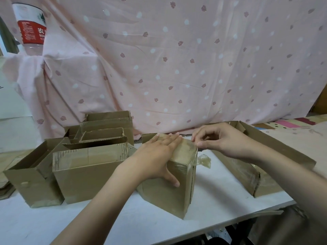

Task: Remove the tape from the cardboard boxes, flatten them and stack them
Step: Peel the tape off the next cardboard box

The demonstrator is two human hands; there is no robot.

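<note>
Box (pixel 169 175) at centre of table (pixel 221 175), upright and unflattened, pinned under flat, spread left hand (pixel 159 152); right hand (pixel 219 140) pinching tape (pixel 193 157) at its top edge, strip part-peeled, crumpled end dangling toward 3 o'clock. Toward 9 o'clock, other boxes (pixel 85 165) standing upright, some showing tape. Judged early: nothing visibly stacked yet.

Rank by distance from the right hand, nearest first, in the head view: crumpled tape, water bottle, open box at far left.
From the right hand:
1. Crumpled tape, just below it on the table.
2. Open box, far left.
3. Water bottle, top left corner.
</note>
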